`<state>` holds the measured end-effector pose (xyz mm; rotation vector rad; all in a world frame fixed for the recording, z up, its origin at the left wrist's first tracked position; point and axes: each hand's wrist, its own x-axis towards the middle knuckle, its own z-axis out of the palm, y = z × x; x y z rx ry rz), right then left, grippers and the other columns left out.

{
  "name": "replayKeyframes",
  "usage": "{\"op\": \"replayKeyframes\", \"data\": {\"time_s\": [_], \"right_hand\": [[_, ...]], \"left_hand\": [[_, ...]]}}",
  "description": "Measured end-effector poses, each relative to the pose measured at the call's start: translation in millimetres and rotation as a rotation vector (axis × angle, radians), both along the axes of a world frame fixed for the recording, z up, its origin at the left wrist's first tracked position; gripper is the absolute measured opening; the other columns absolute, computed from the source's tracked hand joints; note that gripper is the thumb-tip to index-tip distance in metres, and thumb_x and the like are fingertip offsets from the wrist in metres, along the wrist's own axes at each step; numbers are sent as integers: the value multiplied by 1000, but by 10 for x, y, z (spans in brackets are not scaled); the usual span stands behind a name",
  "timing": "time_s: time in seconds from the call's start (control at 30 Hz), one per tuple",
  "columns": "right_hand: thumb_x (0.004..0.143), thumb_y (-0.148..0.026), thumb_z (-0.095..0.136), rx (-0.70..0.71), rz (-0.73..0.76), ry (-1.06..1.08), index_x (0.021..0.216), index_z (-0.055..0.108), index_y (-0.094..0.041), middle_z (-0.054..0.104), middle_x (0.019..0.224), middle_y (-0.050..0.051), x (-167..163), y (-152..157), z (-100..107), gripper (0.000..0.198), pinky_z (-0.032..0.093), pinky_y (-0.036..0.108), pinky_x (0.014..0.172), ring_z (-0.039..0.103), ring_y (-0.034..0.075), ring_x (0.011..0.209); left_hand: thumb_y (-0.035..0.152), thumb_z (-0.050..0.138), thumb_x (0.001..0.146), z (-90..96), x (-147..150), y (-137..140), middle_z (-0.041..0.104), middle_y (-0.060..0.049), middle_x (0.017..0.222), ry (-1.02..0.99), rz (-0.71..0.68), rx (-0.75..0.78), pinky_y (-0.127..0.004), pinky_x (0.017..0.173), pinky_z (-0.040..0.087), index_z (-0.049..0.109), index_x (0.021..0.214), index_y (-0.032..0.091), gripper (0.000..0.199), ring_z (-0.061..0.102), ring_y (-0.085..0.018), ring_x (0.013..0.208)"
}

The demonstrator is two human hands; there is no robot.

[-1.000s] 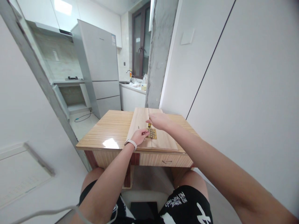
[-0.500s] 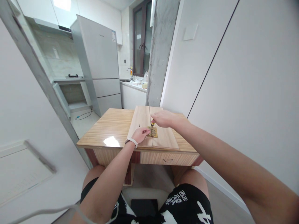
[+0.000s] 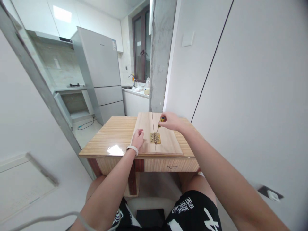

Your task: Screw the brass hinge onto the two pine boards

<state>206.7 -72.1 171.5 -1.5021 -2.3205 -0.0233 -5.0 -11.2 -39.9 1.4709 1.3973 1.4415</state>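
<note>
A brass hinge lies across the seam between two pale wooden boards. My right hand is closed around a yellow-and-black screwdriver, held tilted above the right board with its shaft pointing down at the hinge's far edge. Whether the tip touches the hinge is too small to tell. On the left board, to the left of the hinge, is my left hand, wearing a white wristband. Its fingers are drawn together near the board's surface; anything between them is hidden.
Both boards rest on a glossy wooden desk with a drawer at its front. A white wall stands close on the right. Beyond the desk are a fridge and a sink counter. A pale cable crosses the lower left.
My left hand has moved left, off the hinge and onto the left board. My right hand has lifted the screwdriver up and slightly right, and more of the hinge shows.
</note>
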Motion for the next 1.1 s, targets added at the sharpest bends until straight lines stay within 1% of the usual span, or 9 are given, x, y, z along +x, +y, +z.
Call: {"op": "replayKeyframes", "data": {"time_s": [0.1,0.2,0.3,0.37,0.47,0.63,0.7,0.9,1.1], "right_hand": [[83,-32,63,59,-69,134,80,61,-18,63,73,1,257,-126,-152,14,34,25,61,53,14,66],[91,-44,55,141,-105,272,82,57,-19,62,77,3,500,-272,-435,26,35,27,63,53,16,70],[96,-48,48,124,-154,446,96,57,-20,63,80,3,690,-400,-756,29,37,29,64,55,18,70],[96,-49,50,144,-211,507,98,57,-21,63,80,2,770,-467,-935,29,38,30,64,56,18,69],[96,-52,50,148,-239,582,99,57,-22,65,82,3,824,-538,-1106,31,40,31,63,57,18,67],[96,-54,51,134,-254,644,103,56,-22,67,86,3,838,-588,-1175,32,42,31,63,59,18,67],[96,-52,51,135,-249,635,103,56,-23,66,85,3,843,-581,-1178,31,42,31,63,60,18,66],[96,-49,51,154,-243,642,101,56,-23,65,83,1,841,-545,-1228,27,42,31,62,59,17,65],[97,-48,48,172,-238,620,99,54,-23,64,83,2,786,-601,-1235,26,42,30,63,58,18,67]], "left_hand": [[29,52,96,53,-57,33,67,-10,107,132,111,-46,-29,85,51,58,124,15,32,64,-15,88],[16,59,89,115,-183,98,66,-12,104,259,134,-32,-33,94,49,64,112,13,24,62,-19,96],[6,52,88,145,-326,204,65,-12,111,549,100,43,-33,97,47,65,117,16,34,63,-19,99],[5,50,88,151,-390,285,64,-13,121,730,61,71,-33,101,46,63,127,18,43,62,-20,108],[7,49,89,159,-419,405,64,-15,128,928,15,61,-36,107,41,64,129,17,44,59,-23,120],[13,47,92,204,-398,541,74,-13,106,1010,-26,17,-37,105,42,77,98,18,30,66,-24,107],[16,48,92,226,-399,562,75,-13,103,1021,-14,4,-35,101,44,77,93,18,29,67,-24,104],[19,49,91,254,-382,511,74,-13,102,1040,20,-8,-34,90,48,75,94,20,26,67,-24,99],[12,46,91,273,-265,289,72,-11,103,1027,29,-16,-31,82,48,67,111,21,30,66,-22,91]]}}
